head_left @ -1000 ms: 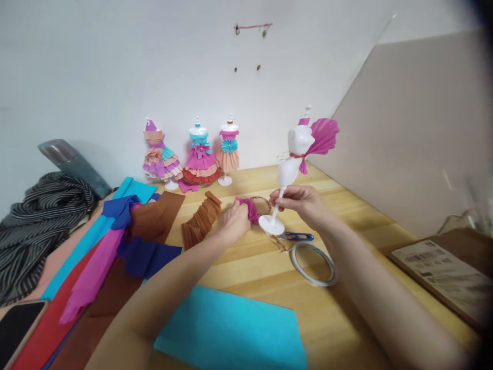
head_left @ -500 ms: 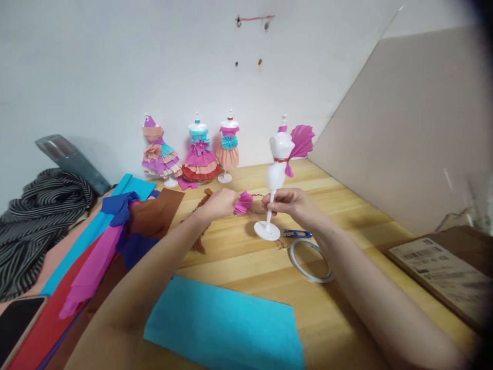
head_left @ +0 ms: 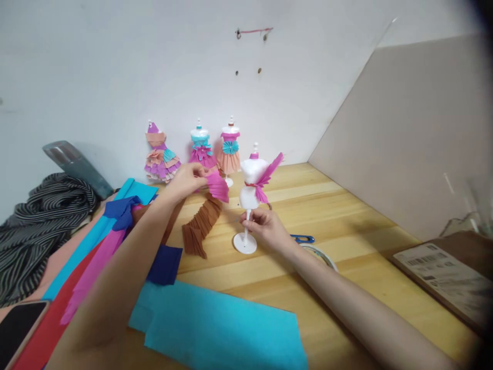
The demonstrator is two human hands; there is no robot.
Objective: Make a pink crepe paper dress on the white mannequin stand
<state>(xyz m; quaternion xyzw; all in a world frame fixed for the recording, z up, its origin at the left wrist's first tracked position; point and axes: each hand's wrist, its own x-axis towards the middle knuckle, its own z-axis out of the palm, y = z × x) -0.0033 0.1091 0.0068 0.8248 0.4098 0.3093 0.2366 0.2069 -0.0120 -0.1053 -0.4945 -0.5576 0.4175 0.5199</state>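
Note:
My right hand (head_left: 265, 224) is closed round the thin stem of a small white dress-form mannequin (head_left: 248, 198), holding it just above or on the tabletop; I cannot tell which. A pink pleated crepe-paper piece (head_left: 269, 172) sticks out from its back, by a red band at the waist. My left hand (head_left: 189, 180) pinches a loose pink pleated crepe-paper piece (head_left: 218, 187) to the left of the mannequin. Below that hand lies a brown pleated crepe-paper strip (head_left: 201, 226).
Three dressed mannequins (head_left: 230, 149) stand along the wall. Blue snips (head_left: 304, 239) and a tape roll (head_left: 321, 256) lie behind my right forearm. A turquoise paper sheet (head_left: 227, 329) is in front. Coloured paper, a striped cloth (head_left: 46, 226) and a phone (head_left: 21, 329) are at left, a cardboard parcel (head_left: 442, 277) at right.
My left hand has lifted the pink pleated piece off the table and moved up and left. My right hand has shifted the mannequin left and slightly nearer, turning it.

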